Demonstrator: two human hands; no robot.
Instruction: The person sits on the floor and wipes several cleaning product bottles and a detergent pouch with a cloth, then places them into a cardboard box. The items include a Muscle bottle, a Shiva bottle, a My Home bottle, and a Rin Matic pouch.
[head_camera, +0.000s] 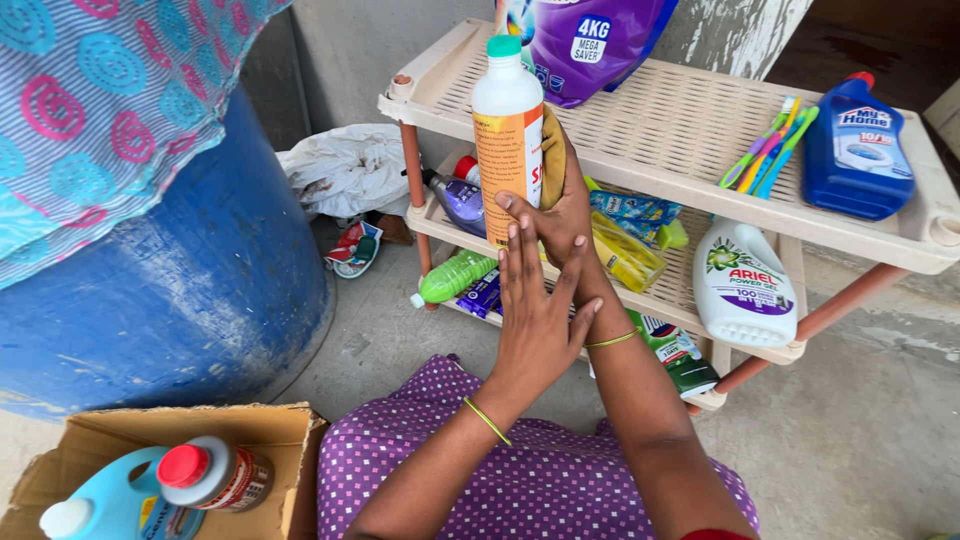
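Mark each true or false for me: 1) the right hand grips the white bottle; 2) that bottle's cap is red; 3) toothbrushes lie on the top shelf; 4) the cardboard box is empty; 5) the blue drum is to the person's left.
1) True: the right hand grips the white bottle, with the left hand against its wrist.
2) False: its cap is green.
3) True: the toothbrushes lie on the top shelf.
4) False: the cardboard box holds a light blue bottle and a red-capped bottle.
5) True: the blue drum stands there.
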